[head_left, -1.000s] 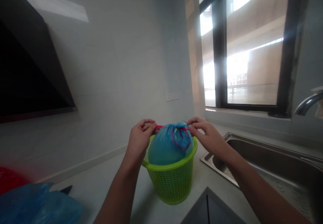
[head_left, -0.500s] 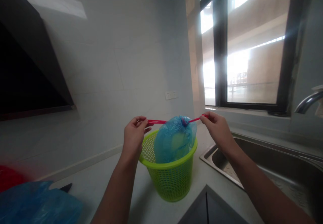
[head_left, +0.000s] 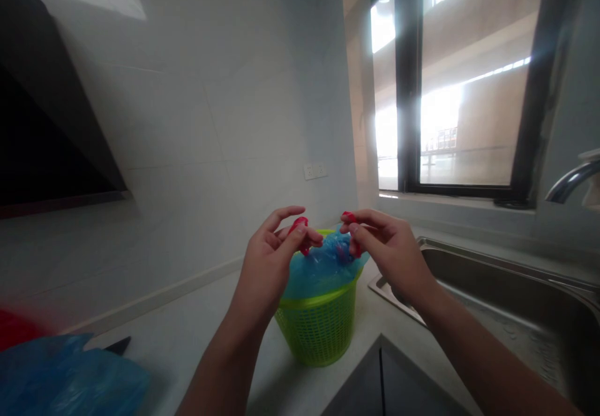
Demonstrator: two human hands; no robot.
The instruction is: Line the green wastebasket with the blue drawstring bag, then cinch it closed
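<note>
A blue plastic bag [head_left: 312,273], gathered at its top, sits inside a lime-green mesh basket [head_left: 319,328]. My left hand [head_left: 276,241] pinches one red drawstring end [head_left: 299,223] between thumb and fingers, just above the bag's left side. On the other side, my right hand [head_left: 387,241] grips the other red drawstring end [head_left: 349,217] between thumb and forefinger. The bag's bunched neck lies between the two hands, partly covered by the right fingers. What the bag holds cannot be made out now.
At right is a steel sink [head_left: 506,316] with a faucet [head_left: 569,182]. A dark grey panel [head_left: 370,378] lies in front of the basket. Another blue plastic bag [head_left: 79,372] and something red [head_left: 19,328] lie at left, beside a dark pointed object [head_left: 119,345].
My hands have come closer together over the basket, and the red drawstring is no longer stretched taut. The blue bag has sunk lower and flatter in the basket.
</note>
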